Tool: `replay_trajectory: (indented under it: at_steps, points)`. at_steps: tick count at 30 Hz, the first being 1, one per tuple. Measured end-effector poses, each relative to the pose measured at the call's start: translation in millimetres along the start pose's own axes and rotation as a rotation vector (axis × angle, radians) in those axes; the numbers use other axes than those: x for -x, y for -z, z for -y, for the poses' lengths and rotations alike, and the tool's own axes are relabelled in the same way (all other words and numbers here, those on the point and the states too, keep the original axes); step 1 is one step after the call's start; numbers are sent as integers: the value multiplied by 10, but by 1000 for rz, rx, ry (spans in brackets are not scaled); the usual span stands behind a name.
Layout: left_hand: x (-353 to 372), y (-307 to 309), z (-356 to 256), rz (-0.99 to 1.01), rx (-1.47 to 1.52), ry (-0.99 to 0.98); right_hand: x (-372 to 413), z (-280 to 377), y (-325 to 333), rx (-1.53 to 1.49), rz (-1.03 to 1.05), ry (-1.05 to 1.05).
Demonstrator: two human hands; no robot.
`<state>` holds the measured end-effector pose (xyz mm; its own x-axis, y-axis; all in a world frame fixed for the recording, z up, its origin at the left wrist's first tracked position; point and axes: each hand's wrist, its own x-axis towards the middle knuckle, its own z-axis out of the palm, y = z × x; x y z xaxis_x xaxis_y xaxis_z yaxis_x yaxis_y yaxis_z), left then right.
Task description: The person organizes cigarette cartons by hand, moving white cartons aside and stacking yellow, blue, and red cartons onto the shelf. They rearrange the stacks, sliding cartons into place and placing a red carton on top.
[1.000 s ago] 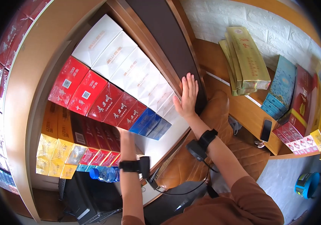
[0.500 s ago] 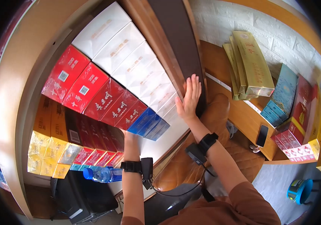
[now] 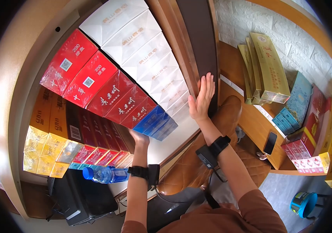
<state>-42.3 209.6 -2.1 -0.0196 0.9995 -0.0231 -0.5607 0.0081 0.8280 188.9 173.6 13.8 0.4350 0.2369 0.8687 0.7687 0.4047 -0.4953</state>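
My right hand (image 3: 203, 97) rests with its fingers stretched out against the dark panel (image 3: 197, 39) beside the white cartons (image 3: 135, 42). My left hand (image 3: 137, 136) is mostly hidden under the red and blue cartons; only its wrist and base show, beside the stacked dark red cartons (image 3: 104, 134). Above it lie red cartons (image 3: 92, 81) and blue cartons (image 3: 154, 122), next to the row of white ones. What the left fingers do cannot be seen.
A blue-capped bottle (image 3: 106, 174) is near my left wrist, above a black machine (image 3: 82, 198). Yellow cartons (image 3: 41, 151) stand at the left. At the right are gold boxes (image 3: 269, 70), a phone (image 3: 270, 143), a brown leather chair (image 3: 197, 163) and a blue bin (image 3: 304, 204).
The view has shifted, with the cartons appearing slightly larger. More of my left hand's base shows beneath the cartons. My right hand stays spread against the panel.
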Motion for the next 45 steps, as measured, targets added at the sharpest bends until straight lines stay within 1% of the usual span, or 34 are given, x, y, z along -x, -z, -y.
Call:
replay_trajectory:
  at_steps: [1, 3, 4, 6, 7, 9, 10, 12, 13, 15, 16, 18, 19, 20, 22, 24, 26, 27, 28, 30, 31, 32, 34, 35, 36, 38, 40, 42, 43, 44, 45]
  points:
    - [1, 13, 104, 7, -2, 2, -3, -1, -4, 5, -6, -1]
    - [-15, 35, 392, -100, 105, 57, -5, 10, -34, 15, -41, 10]
    - [-29, 59, 421, -100, 110, 60, -15, 1, -37, 17, -37, 13]
    - [-27, 168, 435, 115, 68, 94, 0, 14, -38, 6, -42, 9]
    - [12, 138, 408, 109, 68, 96, 6, 21, -36, 6, -36, 6]
    - [83, -7, 331, -59, 53, 100, -4, 18, -24, 4, -24, -4]
    - [74, 19, 345, -65, 57, 98, 1, 19, -15, 0, -18, -2]
    - [38, 103, 371, 7, -205, 85, -5, 19, -10, 19, -9, -10]
    - [16, 109, 378, -9, -188, 68, -7, 12, -17, 25, -14, -7]
    - [-13, 139, 389, -63, -217, 148, -8, 13, -19, 52, -10, -10]
    - [-59, 224, 413, -97, -188, 125, -9, 17, -20, 60, -5, -4]
    - [-169, 384, 536, 13, -219, 209, -9, 5, -32, 58, -7, 4]
    - [-201, 389, 568, -15, -265, 219, -4, -14, -31, 76, 2, 19]
    - [-47, 177, 356, 78, -228, 204, -16, 3, -24, 74, 7, 24]
    - [-365, 540, 644, -101, -116, 97, -30, 16, -16, 68, 11, 38]
    - [-291, 240, 305, -101, -120, 46, -33, 13, 0, 67, 24, 47]
    - [-419, 78, 121, -16, -34, 298, -15, -28, -11, 70, 23, 42]
    - [-637, 214, 385, -85, -143, 113, -8, -11, -30, 61, 5, 33]
    - [-673, 199, 353, -88, -134, 102, -16, 8, -49, 53, -9, 23]
    - [-642, 241, 327, -13, -278, 93, -16, 18, -54, 64, 10, 20]
    - [-467, 107, 169, 44, -165, 136, -6, 13, -51, 62, 10, 14]
    - [-298, -59, -11, 37, -156, 132, -6, -5, -38, 60, 9, 10]
    - [-152, -340, -338, -92, 0, 125, 9, -33, -26, 59, 10, 28]
    - [-226, -344, -307, -193, -19, -34, 11, -42, -21, 64, 15, 28]
    - [-365, -297, -233, -184, -15, -52, 0, -48, -30, 70, 17, 27]
    - [-438, -329, -271, 17, -27, 0, -20, -20, -45, 55, -1, 29]
    - [-344, -367, -324, 15, -26, 24, -6, 4, -40, 69, 9, -2]
    - [-246, -409, -392, -93, -339, -83, 3, 18, -18, 67, 21, 9]
    - [-381, -201, -378, 141, -203, 34, 3, 12, -12, 74, 26, 9]
    - [-424, -245, -369, 145, -197, 21, -15, 3, -21, 79, 28, 10]
    - [-466, -321, -337, 95, -157, -77, -27, 0, -30, 73, 19, 18]
